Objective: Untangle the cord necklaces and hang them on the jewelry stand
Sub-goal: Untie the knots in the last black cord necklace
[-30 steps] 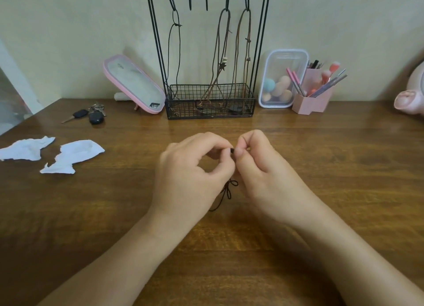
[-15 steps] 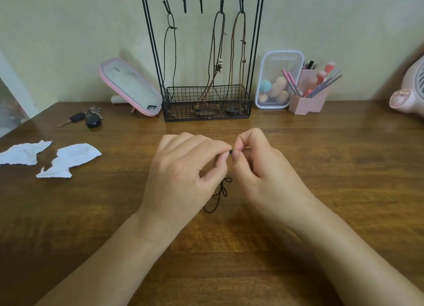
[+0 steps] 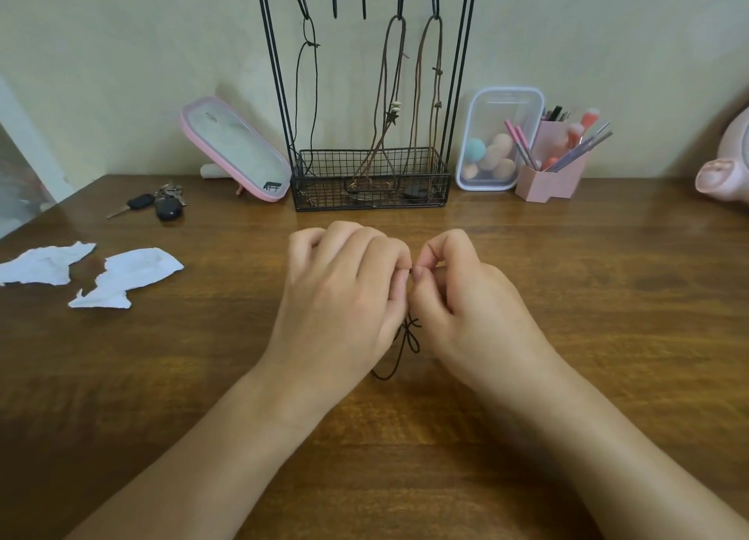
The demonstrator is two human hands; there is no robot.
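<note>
Most of the cord (image 3: 409,329) is hidden. Only a short dark stretch shows in the gap between the two hands, with a small knot and loop. A thin dark bit also peeks out where the fingertips meet. How the rest lies under the palms cannot be told. The forearms run out of the bottom edge, and the top of the stand (image 3: 324,193) is cut by the upper edge.

The visible stretch runs mostly away-to-near. It hangs from the pinch down toward the desk (image 3: 608,296) and curves left at its near end under the left wrist.

Both hands are at mid-desk, in front of the stand, backs up and knuckles toward the wall. The left hand (image 3: 344,296) has its fingers (image 3: 389,256) curled, tips pinching the cord. The right hand (image 3: 466,308) is curled the same way, thumb and forefinger closed on the cord. The two pinches touch each other.

On the stand hang a black necklace (image 3: 302,94) at the left hook and two brown necklaces (image 3: 389,85) at the right hooks. Their lower ends lie in the wire basket.
</note>
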